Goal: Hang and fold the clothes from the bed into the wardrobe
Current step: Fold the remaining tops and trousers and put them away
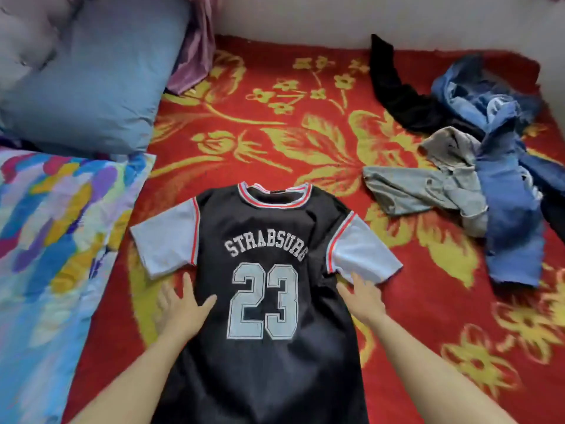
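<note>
While the jersey (266,270) is lying collar-away, I am pressing my left grip (183,310) and right grip (363,298), seemingly spread flat, on its sides.

Black jersey (269,246), laid flat, front up. Chest lettering arched in white capitals reads "STRABSURG" (265,246). Below it, large pale block numerals outlined in white: "23" (264,300). No other legible text, label or brand in view.
</note>
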{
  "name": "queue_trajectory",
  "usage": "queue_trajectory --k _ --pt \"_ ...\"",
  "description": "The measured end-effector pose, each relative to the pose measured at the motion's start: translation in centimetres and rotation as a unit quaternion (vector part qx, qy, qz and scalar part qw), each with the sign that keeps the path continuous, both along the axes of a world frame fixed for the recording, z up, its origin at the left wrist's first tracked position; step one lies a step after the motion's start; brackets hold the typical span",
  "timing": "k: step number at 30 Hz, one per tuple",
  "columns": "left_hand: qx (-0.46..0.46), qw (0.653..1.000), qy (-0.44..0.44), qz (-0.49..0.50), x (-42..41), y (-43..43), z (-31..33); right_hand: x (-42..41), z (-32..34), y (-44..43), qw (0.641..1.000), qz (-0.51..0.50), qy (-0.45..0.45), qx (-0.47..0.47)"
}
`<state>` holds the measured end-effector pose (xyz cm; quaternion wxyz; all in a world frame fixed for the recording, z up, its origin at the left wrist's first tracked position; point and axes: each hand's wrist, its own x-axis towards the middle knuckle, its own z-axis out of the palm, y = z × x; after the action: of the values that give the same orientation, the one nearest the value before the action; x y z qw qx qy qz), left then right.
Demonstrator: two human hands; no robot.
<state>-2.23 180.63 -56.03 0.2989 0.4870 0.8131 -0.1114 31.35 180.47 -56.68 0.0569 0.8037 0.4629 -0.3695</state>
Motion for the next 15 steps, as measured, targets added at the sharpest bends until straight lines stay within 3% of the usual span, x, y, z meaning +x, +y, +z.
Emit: queue_trajectory --k 6,10,15 --pt "-0.115 0.992 0.01 0.059 -1.2 -9.0 -7.2 -0.7 -7.7 -11.3 0.986 -0.099 0.018 -0.136" --pt "-0.101 0.987 0.008 0.124 -2.8 -11.3 -9.7 -2.2 -9.8 -15.8 0.986 -0.127 -0.027 -0.1" --pt "-0.108 0.975 0.053 0.187 -4.6 -12.7 -11.3 -2.9 -11.3 -18.5 0.959 -0.269 0.007 -0.092"
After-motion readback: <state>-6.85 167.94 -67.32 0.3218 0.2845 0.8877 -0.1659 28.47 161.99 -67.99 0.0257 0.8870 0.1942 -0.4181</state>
